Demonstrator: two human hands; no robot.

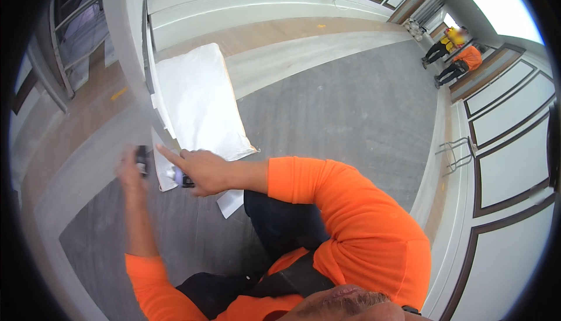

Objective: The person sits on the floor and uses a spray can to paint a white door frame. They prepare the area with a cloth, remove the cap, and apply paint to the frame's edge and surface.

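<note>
My left hand (132,172), smeared by motion, is at the left side of an upright panel edge (148,58). Its fingers close around a small black object (142,161) whose kind I cannot make out. Across from it, my right hand (204,172) has its index finger stretched along a narrow white strip (161,166). The other fingers curl round a small black and pale violet object (182,177), partly hidden by the hand. A white sheet or sack (198,102) lies flat on the floor just beyond my right hand.
Beside my knee lies a white piece (231,203) on the grey floor (339,110). Panelled walls (508,128) run along the right and far sides. A metal stand (457,155) leans near the right wall. Two people (459,55) in yellow and orange tops are far off.
</note>
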